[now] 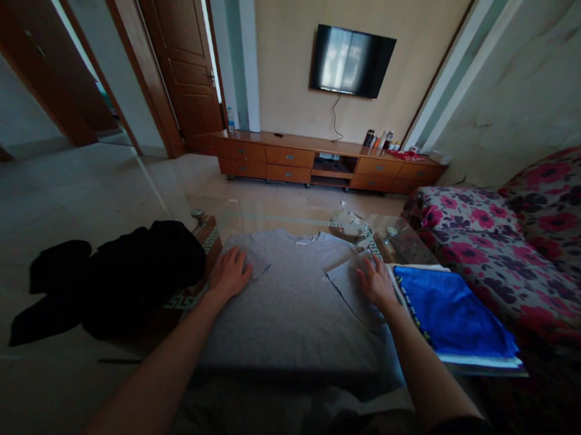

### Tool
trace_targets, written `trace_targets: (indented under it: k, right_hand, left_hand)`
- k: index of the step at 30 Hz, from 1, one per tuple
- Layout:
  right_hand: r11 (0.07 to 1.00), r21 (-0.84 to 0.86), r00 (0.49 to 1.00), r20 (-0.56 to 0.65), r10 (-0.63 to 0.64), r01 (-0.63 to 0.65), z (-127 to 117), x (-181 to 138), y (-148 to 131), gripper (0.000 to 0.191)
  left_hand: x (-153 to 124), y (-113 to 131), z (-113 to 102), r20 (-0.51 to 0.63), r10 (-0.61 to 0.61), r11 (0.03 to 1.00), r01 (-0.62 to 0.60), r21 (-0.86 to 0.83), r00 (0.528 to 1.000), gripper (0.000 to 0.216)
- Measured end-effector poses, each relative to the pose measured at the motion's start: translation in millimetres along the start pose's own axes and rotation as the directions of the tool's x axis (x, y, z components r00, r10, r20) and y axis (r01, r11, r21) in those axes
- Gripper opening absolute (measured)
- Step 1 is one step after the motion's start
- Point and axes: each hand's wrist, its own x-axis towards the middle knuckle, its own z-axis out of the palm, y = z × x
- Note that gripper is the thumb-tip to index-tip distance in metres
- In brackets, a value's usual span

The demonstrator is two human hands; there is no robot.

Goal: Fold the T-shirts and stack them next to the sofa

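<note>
A grey T-shirt lies spread on a glass table, its neckline at the far side and its lower part at the near edge. Both sleeves are folded inward over the body. My left hand rests flat on the left sleeve, fingers stretched out. On the right sleeve lies my right hand, its fingers spread and pressing on the cloth. Neither hand grips anything that I can see.
Dark clothing is heaped at the table's left. Folded blue cloth lies on white cloth at the right. A crumpled plastic bag is near the far edge. A flowered sofa stands right; a low wooden cabinet is beyond.
</note>
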Motion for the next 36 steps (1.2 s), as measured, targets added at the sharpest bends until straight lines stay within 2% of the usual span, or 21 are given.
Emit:
trace_targets:
  k: [2, 4, 7, 11, 13, 16, 19, 25, 28, 31, 33, 36]
  right_hand:
    - [1.000, -0.025, 1.000, 0.009, 0.016, -0.016, 10, 13, -1, 0.072]
    - [0.999, -0.028, 0.996, 0.081, 0.042, -0.040, 20, 21, 1, 0.081]
    - [0.998, -0.029, 0.987, 0.149, 0.062, -0.059, 27, 30, 5, 0.084]
    - [0.997, -0.079, 0.999, 0.024, 0.029, -0.027, 30, 42, 1, 0.086]
    - [0.996, -0.091, 1.000, -0.009, 0.025, -0.026, 35, 48, -2, 0.084]
    - [0.994, -0.099, 0.999, 0.033, 0.038, -0.035, 47, 55, -3, 0.084]
    - [0.994, -0.099, 0.997, 0.057, 0.046, -0.040, 55, 59, 1, 0.085]
    - [0.994, -0.083, 0.998, -0.007, 0.070, -0.070, 55, 68, 0, 0.089]
    - [0.993, -0.077, 0.995, 0.018, 0.094, -0.092, 58, 71, -4, 0.090]
    - [0.992, -0.078, 0.995, 0.018, 0.101, -0.100, 58, 69, -8, 0.089]
    - [0.991, -0.081, 0.993, -0.048, 0.105, -0.109, 53, 66, -14, 0.085]
    - [0.991, -0.091, 0.985, -0.150, 0.081, -0.096, 43, 57, -31, 0.076]
  left_hand:
    - [4, -2, 7, 0.026, -0.006, 1.000, 0.006, 0.001, 1.000, 0.062]
    - [7, -6, 12, 0.066, -0.005, 1.000, 0.005, 0.006, 0.998, 0.065]
    - [11, -8, 8, 0.088, 0.016, 1.000, -0.017, 0.010, 0.996, 0.067]
    - [25, -10, -1, 0.094, 0.006, 1.000, -0.005, -0.003, 0.996, 0.061]
    - [34, -14, 1, 0.055, -0.023, 1.000, 0.024, -0.002, 0.998, 0.061]
    - [45, -25, 12, 0.011, -0.045, 0.999, 0.045, 0.020, 0.999, 0.069]
    - [52, -34, 22, 0.064, -0.047, 0.998, 0.045, 0.033, 0.997, 0.076]
    - [66, -37, 29, 0.018, -0.065, 0.997, 0.064, 0.048, 0.998, 0.080]
    - [70, -40, 35, 0.035, -0.047, 0.999, 0.047, 0.023, 0.998, 0.082]
    - [69, -40, 37, -0.029, -0.040, 0.999, 0.040, -0.007, 0.999, 0.076]
    - [66, -36, 32, -0.120, -0.033, 0.999, 0.029, -0.039, 0.992, 0.067]
    - [58, -23, 17, -0.203, 0.077, 0.993, -0.094, -0.075, 0.976, 0.056]
